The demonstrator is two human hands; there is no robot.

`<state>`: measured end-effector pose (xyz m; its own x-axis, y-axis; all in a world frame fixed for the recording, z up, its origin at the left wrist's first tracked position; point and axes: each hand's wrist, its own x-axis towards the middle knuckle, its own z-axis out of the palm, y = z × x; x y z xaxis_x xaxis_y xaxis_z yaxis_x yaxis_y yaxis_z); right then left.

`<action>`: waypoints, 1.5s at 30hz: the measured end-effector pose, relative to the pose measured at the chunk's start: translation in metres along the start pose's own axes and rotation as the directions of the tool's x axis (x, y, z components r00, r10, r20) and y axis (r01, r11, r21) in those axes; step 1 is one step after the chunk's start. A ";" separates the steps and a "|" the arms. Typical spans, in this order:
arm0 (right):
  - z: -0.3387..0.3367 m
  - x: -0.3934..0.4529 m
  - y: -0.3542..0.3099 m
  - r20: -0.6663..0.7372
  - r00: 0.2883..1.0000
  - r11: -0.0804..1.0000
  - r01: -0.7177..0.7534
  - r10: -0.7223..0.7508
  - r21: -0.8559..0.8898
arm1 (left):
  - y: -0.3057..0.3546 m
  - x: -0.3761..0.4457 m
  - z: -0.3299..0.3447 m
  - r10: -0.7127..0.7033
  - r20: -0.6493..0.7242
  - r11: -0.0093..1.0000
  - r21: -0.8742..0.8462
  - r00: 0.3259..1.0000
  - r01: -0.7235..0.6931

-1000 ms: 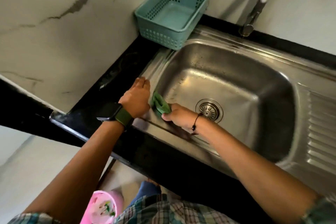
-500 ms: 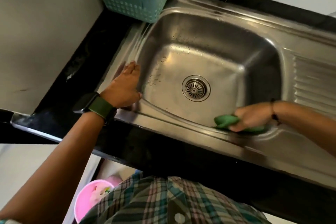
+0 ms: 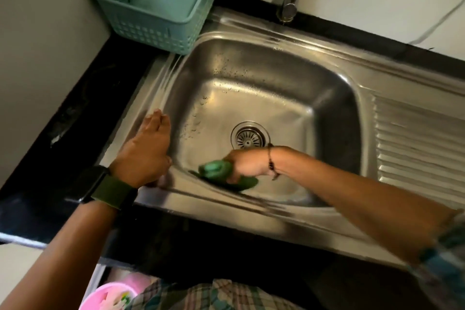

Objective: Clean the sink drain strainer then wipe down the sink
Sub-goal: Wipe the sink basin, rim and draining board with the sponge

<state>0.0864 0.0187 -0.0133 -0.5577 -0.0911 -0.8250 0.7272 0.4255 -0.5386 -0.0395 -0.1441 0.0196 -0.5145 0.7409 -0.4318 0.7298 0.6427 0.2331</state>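
We log: right hand [image 3: 245, 163] gripping green cloth [image 3: 221, 175], now back near drain strainer [image 3: 250, 136] | left hand [image 3: 148, 151] flat, fingers straight, on sink [image 3: 251, 211] rim | wiping continues.

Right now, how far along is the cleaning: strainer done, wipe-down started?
The strainer sits in the drain and looks free of debris, so that step seems done. In hand: the right hand grips a green cloth against the basin's near wall, while the left hand rests flat on the sink rim. Left: droplets on the basin's floor and far wall, and possibly the drainboard.
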 end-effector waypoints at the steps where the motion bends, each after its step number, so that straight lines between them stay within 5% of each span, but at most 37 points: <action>1: -0.010 -0.013 0.014 0.046 0.995 0.984 -0.080 0.089 -0.159 | 0.004 0.003 -0.001 0.001 0.010 0.999 0.033 1.000 -0.002; 6: -0.055 -0.090 0.105 -0.124 0.898 0.593 -0.377 0.422 -0.712 | 0.030 0.008 -0.003 -0.015 0.070 0.997 -0.078 0.997 0.021; 9: -0.074 -0.101 0.113 -0.121 0.923 0.403 -0.275 0.366 -0.873 | 0.052 0.004 0.006 0.019 0.125 0.992 -0.124 0.992 -0.003; 14: -0.150 -0.081 0.117 -0.360 0.903 0.080 -0.387 0.236 -0.919 | 0.090 -0.007 0.030 0.102 0.198 0.989 -0.129 0.975 -0.077; 18: -0.183 -0.068 0.117 -0.555 0.829 0.071 -0.559 0.072 -0.826 | 0.102 -0.010 0.041 0.126 0.217 0.986 -0.133 0.968 -0.099; 21: -0.170 -0.066 0.126 -0.572 0.818 -0.065 -0.568 0.062 -0.820 | 0.105 -0.012 0.042 0.131 0.220 0.987 -0.122 0.967 -0.106; 25: -0.123 -0.085 0.110 -0.441 0.874 0.065 -0.462 0.204 -0.885 | 0.108 -0.015 0.044 0.141 0.228 0.985 -0.133 0.963 -0.113; 30: -0.046 -0.101 0.107 -0.030 0.954 0.300 -0.123 0.299 -0.946 | 0.112 -0.019 0.047 0.165 0.242 0.980 -0.149 0.956 -0.132; 34: -0.056 -0.096 0.114 0.009 0.965 0.395 -0.099 0.262 -0.913 | 0.113 -0.017 0.045 0.171 0.246 0.978 -0.160 0.954 -0.134; 38: -0.095 -0.073 0.116 -0.112 0.941 0.074 -0.143 0.320 -0.987 | 0.121 -0.018 0.040 0.168 0.259 0.975 -0.187 0.951 -0.122; 42: -0.202 -0.071 0.116 -0.243 0.970 -0.319 -0.222 0.028 -0.922 | 0.124 -0.014 0.036 0.146 0.232 0.973 -0.210 0.962 -0.097; 45: -0.261 -0.068 0.113 -0.064 0.989 -0.537 -0.125 -0.130 -0.834 | 0.120 -0.008 0.030 0.097 0.197 0.972 -0.229 0.976 -0.050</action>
<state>0.1021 0.3075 0.0262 -0.6721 -0.0877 -0.7352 -0.6547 0.5343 0.5347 0.0655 -0.0787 0.0243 -0.3427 0.7465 -0.5704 0.6319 0.6325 0.4480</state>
